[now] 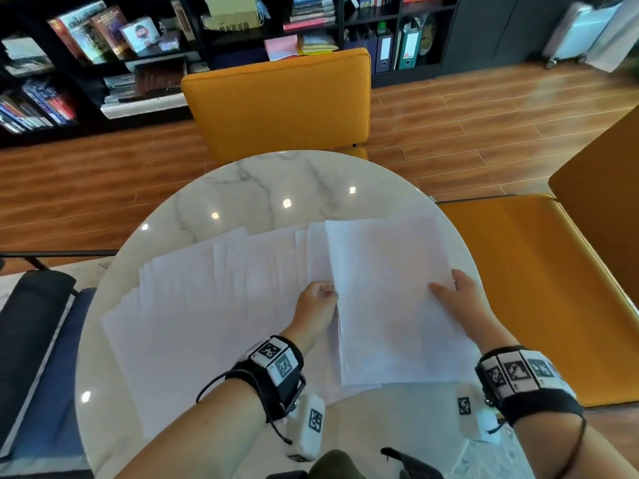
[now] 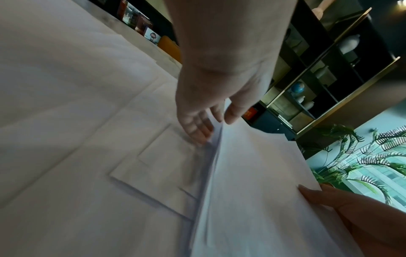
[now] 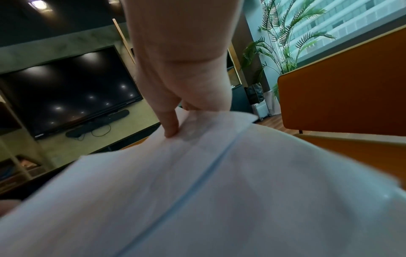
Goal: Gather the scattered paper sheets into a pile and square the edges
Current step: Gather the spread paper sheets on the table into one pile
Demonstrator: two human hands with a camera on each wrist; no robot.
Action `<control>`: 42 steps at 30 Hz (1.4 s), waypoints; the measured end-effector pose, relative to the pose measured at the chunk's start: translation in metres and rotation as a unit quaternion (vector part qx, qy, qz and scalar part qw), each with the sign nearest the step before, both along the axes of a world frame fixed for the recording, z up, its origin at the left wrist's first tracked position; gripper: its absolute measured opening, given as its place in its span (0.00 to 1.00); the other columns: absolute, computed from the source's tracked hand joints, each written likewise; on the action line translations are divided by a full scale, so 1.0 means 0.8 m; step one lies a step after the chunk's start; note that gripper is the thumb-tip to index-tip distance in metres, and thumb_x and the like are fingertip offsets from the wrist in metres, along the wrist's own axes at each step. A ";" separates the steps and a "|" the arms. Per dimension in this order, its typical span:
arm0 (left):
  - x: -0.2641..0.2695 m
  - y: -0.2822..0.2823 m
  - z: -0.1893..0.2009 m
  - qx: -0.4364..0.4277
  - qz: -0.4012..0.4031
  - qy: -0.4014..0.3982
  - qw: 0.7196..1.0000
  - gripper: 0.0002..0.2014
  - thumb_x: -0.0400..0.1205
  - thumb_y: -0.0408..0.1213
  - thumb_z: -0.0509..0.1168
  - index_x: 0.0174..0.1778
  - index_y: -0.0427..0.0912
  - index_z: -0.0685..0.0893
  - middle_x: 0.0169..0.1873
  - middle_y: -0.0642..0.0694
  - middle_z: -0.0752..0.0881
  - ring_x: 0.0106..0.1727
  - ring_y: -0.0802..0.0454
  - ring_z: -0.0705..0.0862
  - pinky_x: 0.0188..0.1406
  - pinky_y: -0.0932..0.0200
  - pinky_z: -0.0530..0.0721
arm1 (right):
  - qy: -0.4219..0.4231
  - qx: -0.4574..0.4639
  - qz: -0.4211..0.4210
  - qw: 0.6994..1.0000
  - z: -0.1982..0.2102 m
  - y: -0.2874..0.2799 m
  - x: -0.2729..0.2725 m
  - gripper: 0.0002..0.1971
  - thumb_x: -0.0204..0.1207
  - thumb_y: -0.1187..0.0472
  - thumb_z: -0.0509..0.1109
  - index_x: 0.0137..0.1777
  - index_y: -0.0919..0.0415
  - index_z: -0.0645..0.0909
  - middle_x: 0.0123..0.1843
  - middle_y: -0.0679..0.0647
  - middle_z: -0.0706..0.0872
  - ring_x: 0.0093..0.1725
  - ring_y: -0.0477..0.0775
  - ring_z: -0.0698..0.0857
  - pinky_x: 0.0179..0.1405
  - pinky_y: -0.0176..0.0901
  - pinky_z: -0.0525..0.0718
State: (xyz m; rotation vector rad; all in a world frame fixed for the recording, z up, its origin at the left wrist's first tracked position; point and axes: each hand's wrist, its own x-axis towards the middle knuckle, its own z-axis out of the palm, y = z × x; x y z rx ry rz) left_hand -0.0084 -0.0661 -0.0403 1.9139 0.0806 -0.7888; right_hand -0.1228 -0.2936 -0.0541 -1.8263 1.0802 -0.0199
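Many white sheets (image 1: 214, 305) lie fanned and overlapping across the round marble table (image 1: 276, 181), spreading from its left edge toward the middle; none of them shows print that can be read. On the right side of the table a small pile (image 1: 390, 299) is already started, and both hands are on it.

The right hand (image 1: 460, 299) pinches the pile at its right edge, thumb lying on top and fingers tucked underneath, so that edge lifts off the table; in the right wrist view the paper bows upward under the grip. That hold seems meant to keep the gathered sheets together while more come in.

The left hand (image 1: 318, 299) sits at the pile's left edge, where it meets the fan. In the left wrist view its fingers (image 2: 197, 128) reach down under the raised edge with the thumb on the upper side, a light pinch on the pile, probably to open a gap or to steady that edge so the next sheets can slide in.

By this reading the gathering is at an early stage and no edges are squared yet.

The wristbands (image 1: 276, 357) carry black-and-white square codes, not words. Book spines on the shelves (image 1: 86, 36) behind an orange chair (image 1: 276, 98) are too blurred to read.
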 end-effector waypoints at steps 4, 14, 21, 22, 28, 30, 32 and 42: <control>0.017 0.026 -0.005 0.056 0.111 -0.032 0.992 0.16 0.78 0.31 0.59 0.60 0.44 0.81 0.60 0.48 0.74 0.60 0.45 0.80 0.58 0.55 0.80 | 0.042 -0.029 0.009 0.999 -0.002 0.002 0.004 0.19 0.78 0.57 0.67 0.67 0.64 0.77 0.61 0.64 0.86 0.57 0.67 0.84 0.53 0.54 0.82; 0.029 0.009 -0.002 0.086 0.028 0.051 0.995 0.20 0.80 0.35 0.57 0.68 0.34 0.76 0.56 0.40 0.83 0.55 0.42 0.82 0.53 0.55 0.80 | 0.116 -0.083 0.062 0.988 0.008 0.031 0.037 0.36 0.79 0.55 0.67 0.82 0.65 0.55 0.79 0.67 0.67 0.76 0.70 0.70 0.73 0.61 0.70; 0.000 -0.001 -0.003 0.027 0.017 0.040 0.999 0.22 0.83 0.35 0.58 0.74 0.37 0.68 0.54 0.46 0.80 0.49 0.50 0.79 0.41 0.61 0.77 | 0.100 -0.063 0.087 0.989 0.005 0.055 0.036 0.33 0.81 0.54 0.63 0.83 0.63 0.57 0.78 0.66 0.67 0.75 0.67 0.71 0.74 0.56 0.70; -0.003 0.000 -0.003 0.022 0.018 0.036 0.999 0.21 0.83 0.33 0.58 0.74 0.38 0.69 0.53 0.48 0.80 0.48 0.51 0.79 0.38 0.63 0.77 | 0.093 -0.060 0.088 0.990 0.005 0.056 0.033 0.33 0.81 0.54 0.64 0.83 0.63 0.59 0.78 0.65 0.68 0.75 0.67 0.71 0.73 0.56 0.70; -0.024 0.011 0.014 -0.035 0.010 0.013 0.999 0.18 0.81 0.25 0.56 0.63 0.50 0.74 0.42 0.59 0.81 0.40 0.63 0.80 0.29 0.72 0.76 | 0.034 -0.025 0.042 0.998 0.007 0.047 0.008 0.32 0.78 0.48 0.66 0.80 0.60 0.65 0.71 0.62 0.75 0.66 0.63 0.79 0.66 0.57 0.79; -0.028 0.016 0.019 -0.055 0.007 0.023 0.998 0.17 0.80 0.27 0.57 0.60 0.51 0.76 0.45 0.53 0.85 0.42 0.59 0.83 0.36 0.68 0.81 | 0.019 0.011 0.019 1.000 0.007 0.043 0.000 0.35 0.74 0.41 0.67 0.79 0.56 0.67 0.70 0.57 0.78 0.64 0.61 0.81 0.64 0.57 0.82; -0.029 0.024 0.021 -0.075 0.002 0.039 0.996 0.18 0.77 0.29 0.59 0.62 0.48 0.80 0.52 0.44 0.88 0.47 0.50 0.86 0.46 0.58 0.83 | -0.003 0.057 0.003 0.998 0.008 0.043 -0.004 0.32 0.73 0.40 0.67 0.75 0.55 0.72 0.65 0.55 0.84 0.59 0.60 0.85 0.58 0.55 0.85; -0.018 0.073 0.008 0.002 0.010 0.058 0.998 0.14 0.80 0.35 0.62 0.61 0.39 0.80 0.51 0.43 0.87 0.46 0.49 0.84 0.47 0.56 0.83 | -0.005 0.060 0.037 0.998 0.019 0.064 0.002 0.22 0.78 0.62 0.69 0.71 0.64 0.74 0.64 0.65 0.85 0.58 0.67 0.85 0.58 0.58 0.84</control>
